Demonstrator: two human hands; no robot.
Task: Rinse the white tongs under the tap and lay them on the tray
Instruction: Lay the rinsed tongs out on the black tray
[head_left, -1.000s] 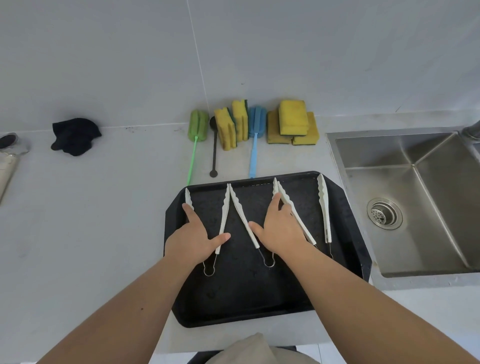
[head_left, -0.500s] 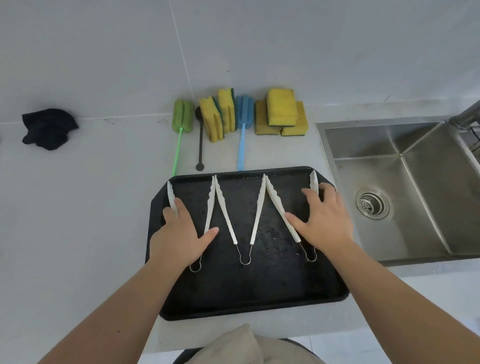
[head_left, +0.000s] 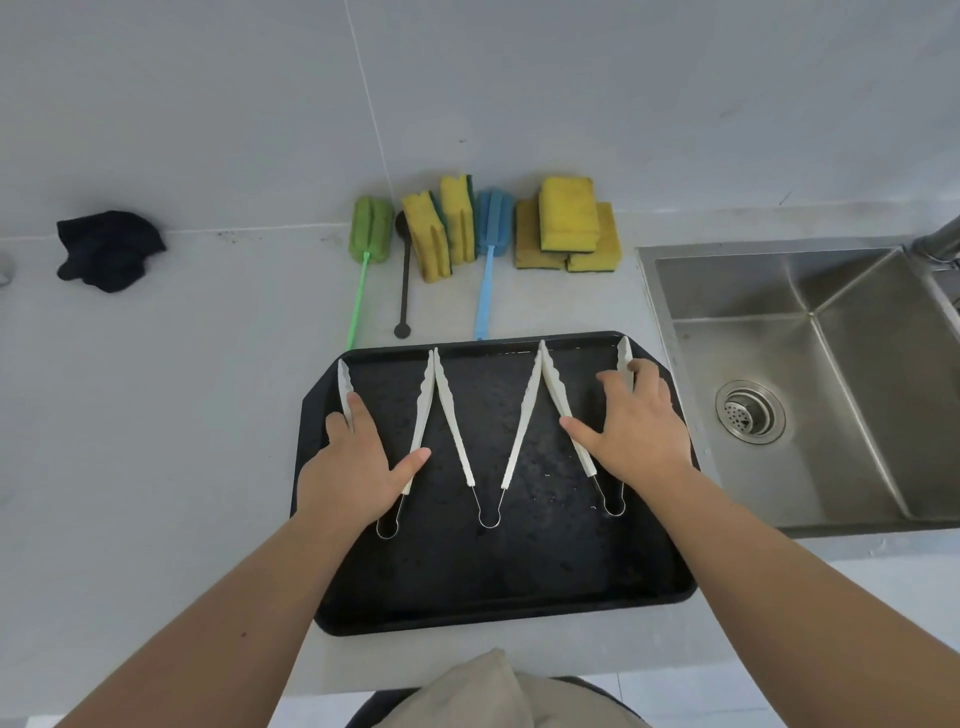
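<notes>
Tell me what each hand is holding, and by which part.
Nothing is gripped. The left hand lies flat across the left tongs, the right hand flat across the right tongs, fingers straight; both pairs lie on the tray.

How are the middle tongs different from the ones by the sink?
The middle tongs lie untouched; the right tongs have the right hand resting on them. The middle tongs sit at the black tray's centre; the right tongs lie by its edge beside the sink. Both are white, spread in a V, wire loops toward the person.
</notes>
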